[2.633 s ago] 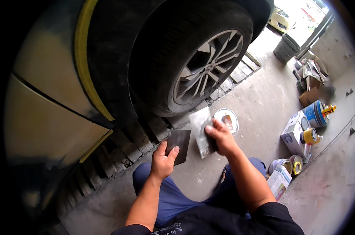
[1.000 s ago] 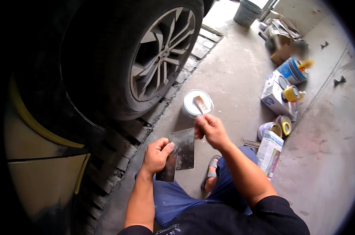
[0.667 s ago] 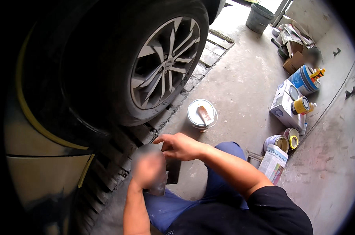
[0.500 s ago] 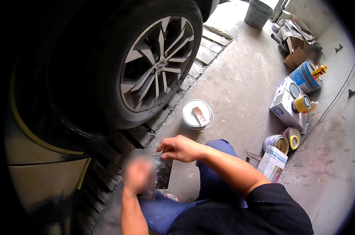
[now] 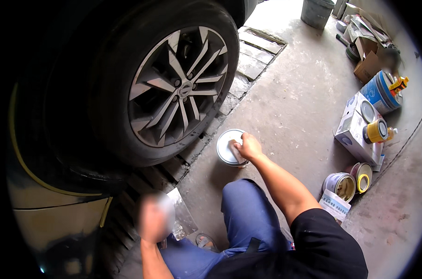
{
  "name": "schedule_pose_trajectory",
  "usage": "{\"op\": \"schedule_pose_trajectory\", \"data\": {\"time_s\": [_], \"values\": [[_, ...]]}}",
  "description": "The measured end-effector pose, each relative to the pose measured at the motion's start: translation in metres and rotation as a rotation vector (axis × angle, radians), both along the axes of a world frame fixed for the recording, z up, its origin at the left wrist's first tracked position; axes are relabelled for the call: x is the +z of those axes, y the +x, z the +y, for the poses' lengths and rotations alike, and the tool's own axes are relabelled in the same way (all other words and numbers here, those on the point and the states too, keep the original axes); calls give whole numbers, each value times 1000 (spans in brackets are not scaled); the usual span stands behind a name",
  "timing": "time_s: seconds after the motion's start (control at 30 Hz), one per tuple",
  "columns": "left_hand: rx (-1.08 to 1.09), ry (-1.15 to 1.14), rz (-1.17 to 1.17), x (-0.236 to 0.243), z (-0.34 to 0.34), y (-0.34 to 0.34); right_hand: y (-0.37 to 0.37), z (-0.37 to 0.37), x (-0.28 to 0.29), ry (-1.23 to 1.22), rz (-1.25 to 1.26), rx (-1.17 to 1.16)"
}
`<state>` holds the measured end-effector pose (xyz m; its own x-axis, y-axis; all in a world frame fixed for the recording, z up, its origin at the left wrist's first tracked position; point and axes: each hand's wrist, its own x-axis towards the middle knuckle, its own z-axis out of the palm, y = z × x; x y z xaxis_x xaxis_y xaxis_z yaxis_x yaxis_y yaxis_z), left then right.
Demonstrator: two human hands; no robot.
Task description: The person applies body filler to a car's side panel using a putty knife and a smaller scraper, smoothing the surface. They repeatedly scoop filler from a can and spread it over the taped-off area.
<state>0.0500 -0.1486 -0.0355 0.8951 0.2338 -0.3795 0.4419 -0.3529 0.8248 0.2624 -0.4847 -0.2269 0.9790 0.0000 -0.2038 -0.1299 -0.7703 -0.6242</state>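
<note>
now the right hand pinches the scraper atop the pail, leaving the plate to the left hand, blurred, grip unclear.

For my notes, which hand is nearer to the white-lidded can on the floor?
Right. The right hand is over the can, at the flat piece on its lid. The left hand, blurred, is farther away, toward the lower left, with a thin sheet.
</note>
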Motion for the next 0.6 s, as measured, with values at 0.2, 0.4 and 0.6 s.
{"op": "schedule_pose_trajectory", "data": {"time_s": [0.2,0.4,0.6], "values": [[-197,48,9,8,-5,34,10,7,-4,48,186,35],[-431,276,-233,-22,14,58,-30,-84,-27,556,70,-525],[-462,252,-249,-27,-6,95,-102,-150,-120,269,416,-659]]}}
